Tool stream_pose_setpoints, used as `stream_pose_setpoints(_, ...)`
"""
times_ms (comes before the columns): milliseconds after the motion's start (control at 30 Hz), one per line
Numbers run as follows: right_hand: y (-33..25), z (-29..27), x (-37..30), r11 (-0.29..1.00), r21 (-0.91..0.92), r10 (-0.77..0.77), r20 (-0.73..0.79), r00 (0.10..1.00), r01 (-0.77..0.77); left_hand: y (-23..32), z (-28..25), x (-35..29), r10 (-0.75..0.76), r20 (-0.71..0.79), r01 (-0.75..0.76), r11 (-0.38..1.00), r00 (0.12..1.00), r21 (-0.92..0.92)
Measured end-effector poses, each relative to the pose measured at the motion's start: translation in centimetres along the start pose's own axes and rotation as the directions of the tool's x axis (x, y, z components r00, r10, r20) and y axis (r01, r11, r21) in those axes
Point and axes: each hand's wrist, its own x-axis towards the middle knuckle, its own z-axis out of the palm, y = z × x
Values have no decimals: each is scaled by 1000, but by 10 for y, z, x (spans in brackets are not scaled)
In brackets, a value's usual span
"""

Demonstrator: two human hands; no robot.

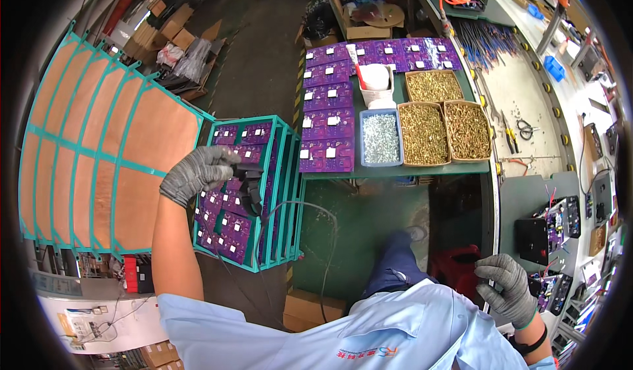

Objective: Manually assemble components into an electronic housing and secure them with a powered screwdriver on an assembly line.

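My left hand, in a grey knit glove, reaches out over a teal rack. Its bent fingers close on the end of a black corded object, whose kind I cannot make out. Purple circuit boards with white square patches lie on the rack's top tier, under the hand. My right hand, gloved alike, hangs low beside the edge of the right-hand bench. Its fingers are loosely bent and apart from the thumb, with nothing visible in them.
More purple boards cover part of a green table, beside a blue bin of silvery parts and boxes of brass-coloured parts. Slatted wooden panels stand left. A grey cable loops past the rack. Pliers lie on the bench.
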Motion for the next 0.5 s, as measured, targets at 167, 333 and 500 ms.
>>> stream_pose_setpoints(167, -22, -24, 69, 988, 31, -154, 27, 988, 154, 140, 78, -8, 211, 161, -210, 977, 964, -24)
stream_pose_setpoints(333, -38, -10, 169, 973, 156, -146, -171, 974, 173, 222, 138, 27, 505, 361, -533, 846, 784, -26)
stream_pose_setpoints(500, -26, 1, 191, 951, 273, 152, 5, 988, -147, 242, 183, 30, 638, 301, -688, 719, 708, 95)
